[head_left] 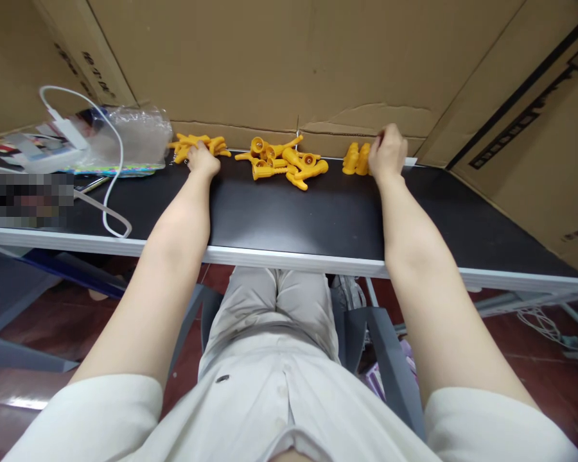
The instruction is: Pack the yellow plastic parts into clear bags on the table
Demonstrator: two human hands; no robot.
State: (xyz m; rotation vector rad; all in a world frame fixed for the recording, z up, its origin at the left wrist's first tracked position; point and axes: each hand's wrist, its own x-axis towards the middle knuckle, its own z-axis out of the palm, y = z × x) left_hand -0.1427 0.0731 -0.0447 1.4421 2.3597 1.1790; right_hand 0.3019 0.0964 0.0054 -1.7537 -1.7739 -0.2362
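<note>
My left hand [204, 162] rests at the near side of a pile of yellow plastic pieces [220, 146] with branching ends. Its fingers reach in among the pieces and are mostly hidden. At the right, my right hand [390, 149] is curled beside a few upright yellow pieces [350, 159], touching or nearly touching the nearest one. The back of that hand hides whatever its closed fingers hold. Between my hands lies a looser heap of yellow pieces [282, 157], several with round hollow ends facing me.
The black tabletop [293, 218] has a metal front edge [293, 258]. Cardboard walls [289, 64] stand behind and at the sides. On the left are a clear plastic bag [132, 138], a white cable [120, 154] and a white plug-like block [72, 133]. A pale patch [411, 162] shows beyond my right hand.
</note>
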